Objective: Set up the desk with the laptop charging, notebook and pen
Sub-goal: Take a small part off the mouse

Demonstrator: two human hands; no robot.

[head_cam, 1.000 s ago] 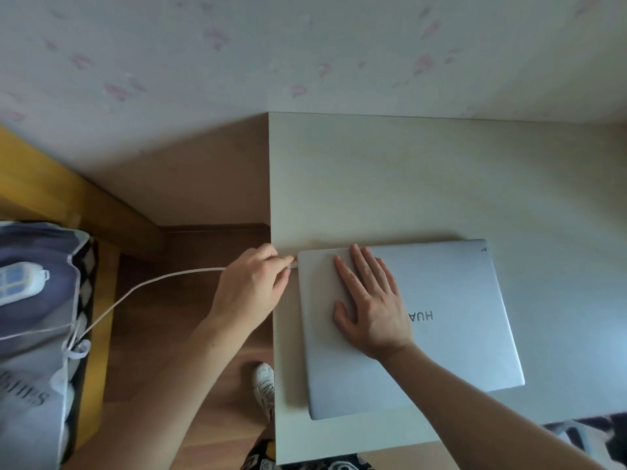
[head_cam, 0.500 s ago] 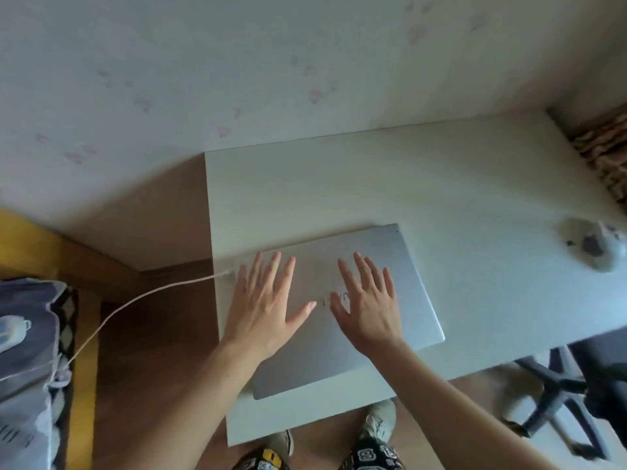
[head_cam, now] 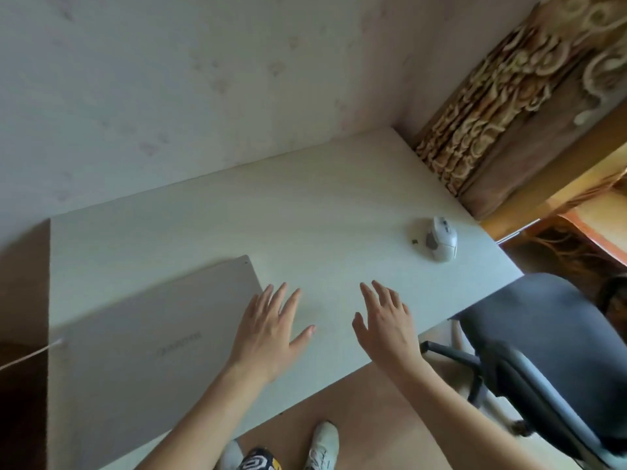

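Now I see closed silver laptop flat at pale desk's left edge, white cable plugged in. Left hand, right hand splayed, empty, over bare middle. White mouse near right edge.

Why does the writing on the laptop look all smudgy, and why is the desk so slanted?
Head view: the laptop is smeared by motion blur, so its logo cannot be read; the mouse looks sharper. The wide lens and tilted camera slant the desk. Soft daylight leaves only faint shadows under the hands.
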